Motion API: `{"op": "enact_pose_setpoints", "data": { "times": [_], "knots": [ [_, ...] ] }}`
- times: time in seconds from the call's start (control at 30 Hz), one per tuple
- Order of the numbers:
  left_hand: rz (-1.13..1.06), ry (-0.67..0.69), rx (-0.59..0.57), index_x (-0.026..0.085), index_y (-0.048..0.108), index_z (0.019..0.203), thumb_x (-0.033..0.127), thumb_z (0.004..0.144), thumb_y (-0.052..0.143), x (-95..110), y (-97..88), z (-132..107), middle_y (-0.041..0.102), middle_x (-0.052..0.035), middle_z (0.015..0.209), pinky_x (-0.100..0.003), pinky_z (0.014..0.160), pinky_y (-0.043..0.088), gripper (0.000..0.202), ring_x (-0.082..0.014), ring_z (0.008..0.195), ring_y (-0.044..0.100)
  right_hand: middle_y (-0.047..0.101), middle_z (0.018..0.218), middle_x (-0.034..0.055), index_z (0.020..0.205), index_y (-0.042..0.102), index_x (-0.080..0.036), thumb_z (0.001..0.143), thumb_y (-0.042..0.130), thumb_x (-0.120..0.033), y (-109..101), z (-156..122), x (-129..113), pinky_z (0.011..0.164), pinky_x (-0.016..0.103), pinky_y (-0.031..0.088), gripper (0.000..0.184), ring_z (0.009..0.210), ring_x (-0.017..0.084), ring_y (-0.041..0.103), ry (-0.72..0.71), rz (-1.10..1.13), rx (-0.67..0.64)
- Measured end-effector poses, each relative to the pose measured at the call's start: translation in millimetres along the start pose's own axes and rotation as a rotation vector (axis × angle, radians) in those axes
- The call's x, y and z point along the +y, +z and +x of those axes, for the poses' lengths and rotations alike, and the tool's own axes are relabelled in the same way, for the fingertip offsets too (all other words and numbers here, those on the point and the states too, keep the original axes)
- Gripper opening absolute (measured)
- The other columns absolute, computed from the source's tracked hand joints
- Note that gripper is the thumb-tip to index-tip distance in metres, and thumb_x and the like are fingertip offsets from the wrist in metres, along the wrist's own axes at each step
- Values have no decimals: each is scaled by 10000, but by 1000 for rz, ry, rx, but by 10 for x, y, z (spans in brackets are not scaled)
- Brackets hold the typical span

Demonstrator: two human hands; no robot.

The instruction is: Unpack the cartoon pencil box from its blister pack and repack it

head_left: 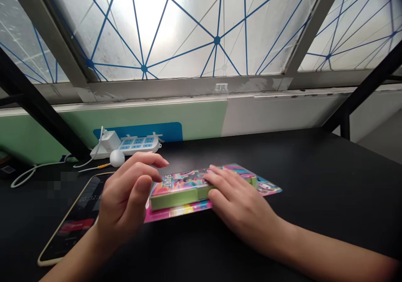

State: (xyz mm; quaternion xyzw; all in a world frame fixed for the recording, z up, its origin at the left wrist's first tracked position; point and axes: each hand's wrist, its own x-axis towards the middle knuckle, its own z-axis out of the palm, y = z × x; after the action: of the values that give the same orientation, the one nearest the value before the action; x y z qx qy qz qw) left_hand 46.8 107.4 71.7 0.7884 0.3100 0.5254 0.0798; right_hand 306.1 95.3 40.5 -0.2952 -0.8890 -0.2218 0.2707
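A flat box (176, 196) with light green sides and a bright printed top, lettered "SPORT", lies on a colourful printed sheet (269, 187) on the black table. My right hand (240, 204) grips the box's right part, fingers across the top and thumb against the front side. Raised at the left end of the box is my left hand (132, 194), its fingers curved and apart, with nothing visible between them. The left fingertips are close to the box's corner; whether they touch it I cannot tell. My right hand hides part of the box and sheet.
A phone (67, 231) showing a timer lies at the left, partly behind my left hand. Further back are a white power strip (138, 144) with a plugged-in adapter (110, 141), a white round object (117, 158) and cables. Black frame bars (40, 102) slant at both sides.
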Motion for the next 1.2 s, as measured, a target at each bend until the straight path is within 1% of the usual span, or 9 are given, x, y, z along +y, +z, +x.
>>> {"op": "enact_pose_setpoints", "data": {
  "times": [0.13, 0.23, 0.33, 0.43, 0.57, 0.7, 0.8, 0.97, 1.2],
  "knots": [
    [225, -50, -371, 227, 654, 1068, 355, 1024, 486, -86, 27, -8, 650, -104, 1283, -417, 999, 471, 216, -272, 1198, 597, 701, 1206, 168, 875, 648, -135, 982, 481, -100, 186, -53, -135, 968, 473, 531, 202, 1150, 345, 643, -82, 3, -48],
    [355, -177, -704, 248, 580, 1348, 534, 950, 590, -148, 130, -63, 585, -121, 1443, -532, 1102, 402, 490, -331, 1302, 549, 693, 1238, 172, 917, 666, -128, 972, 528, -127, 252, -63, -142, 975, 468, 528, 148, 1202, 356, 617, -165, 52, -64],
    [348, -255, -852, 271, 436, 1505, 559, 844, 708, -148, 178, -98, 545, -102, 1493, -531, 1147, 370, 770, -328, 1345, 520, 690, 1264, 142, 933, 662, -147, 976, 560, -192, 255, -58, -100, 989, 449, 519, 119, 1210, 319, 608, -192, 172, -87],
    [344, -255, -846, 274, 438, 1509, 436, 801, 757, -113, 177, -100, 551, -98, 1472, -481, 1127, 406, 793, -319, 1325, 532, 683, 1300, 114, 940, 644, -176, 976, 583, -308, 216, -51, -54, 1036, 443, 492, 149, 1232, 284, 595, -111, 342, -156],
    [344, -209, -832, 353, 435, 1509, 339, 804, 762, -88, 156, -84, 590, -86, 1391, -446, 1007, 496, 777, -314, 1214, 594, 702, 1239, 122, 1029, 623, -178, 953, 612, -306, 158, -25, 61, 1013, 411, 498, 149, 1205, 254, 617, 60, 503, -205],
    [388, -128, -830, 451, 470, 1465, 232, 758, 816, -91, 131, -82, 583, -65, 1383, -443, 958, 514, 817, -317, 1182, 596, 659, 1303, 188, 1219, 583, -161, 852, 712, -566, 141, 31, 301, 1005, 511, 492, 561, 1239, 342, 596, 276, 445, -302],
    [490, -76, -776, 444, 453, 1482, 188, 761, 797, -103, 140, -97, 541, -95, 1434, -537, 1029, 461, 839, -345, 1232, 558, 685, 1237, 158, 1245, 570, -176, 842, 687, -635, 129, 67, 451, 941, 502, 517, 622, 1115, 322, 653, 351, 442, -395],
    [597, 40, -690, 346, 378, 1549, 121, 762, 710, -102, 213, -124, 497, -144, 1472, -681, 1138, 285, 883, -372, 1319, 500, 658, 1262, 160, 1225, 555, -170, 729, 816, -595, 98, 74, 513, 1003, 518, 468, 703, 1150, 328, 621, 296, 360, -287],
    [691, 157, -578, 286, 370, 1556, 233, 824, 721, -45, 300, -137, 526, -168, 1472, -665, 1183, 177, 813, -363, 1339, 496, 690, 1093, 118, 1058, 571, -203, 696, 851, -585, 75, 83, 533, 858, 454, 515, 596, 973, 297, 645, 308, 294, -143]
  ]
}}
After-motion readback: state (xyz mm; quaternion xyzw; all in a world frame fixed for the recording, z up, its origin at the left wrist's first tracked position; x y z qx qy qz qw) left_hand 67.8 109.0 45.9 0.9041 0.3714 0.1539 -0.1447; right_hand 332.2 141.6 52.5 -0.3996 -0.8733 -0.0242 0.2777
